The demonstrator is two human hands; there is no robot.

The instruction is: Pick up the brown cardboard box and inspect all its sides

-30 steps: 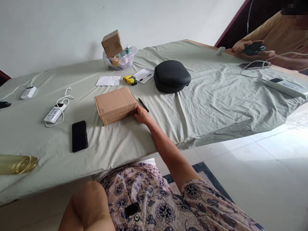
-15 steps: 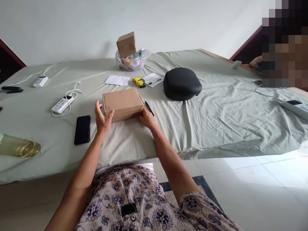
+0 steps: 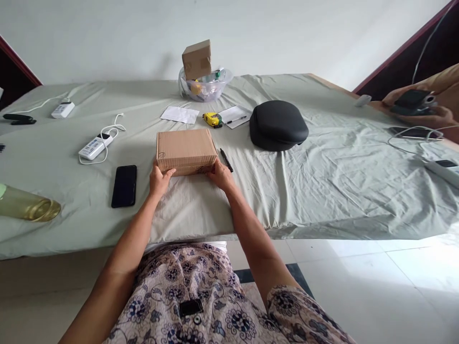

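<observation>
A flat brown cardboard box [image 3: 185, 149] lies on the grey-green cloth of the table [image 3: 322, 181], straight ahead of me. My left hand [image 3: 160, 179] grips its near left corner with the thumb on the front face. At the near right corner my right hand [image 3: 220, 175] is closed against the box's side. A black pen [image 3: 226, 160] lies just right of the box. To the left of my left hand a black phone [image 3: 124, 186] rests flat.
A black oval case [image 3: 278, 125], a yellow tape measure [image 3: 212, 119], papers [image 3: 179, 114] and a clear bowl [image 3: 205, 87] topped by a small carton [image 3: 196, 59] sit behind. White power banks [image 3: 93, 147] and a golden bottle [image 3: 28, 205] lie left. Another person's hands [image 3: 416, 102] hold a dark device at right.
My left hand came up from below the table and closed on the box's left corner. The box turned square to me. My view swung left.
</observation>
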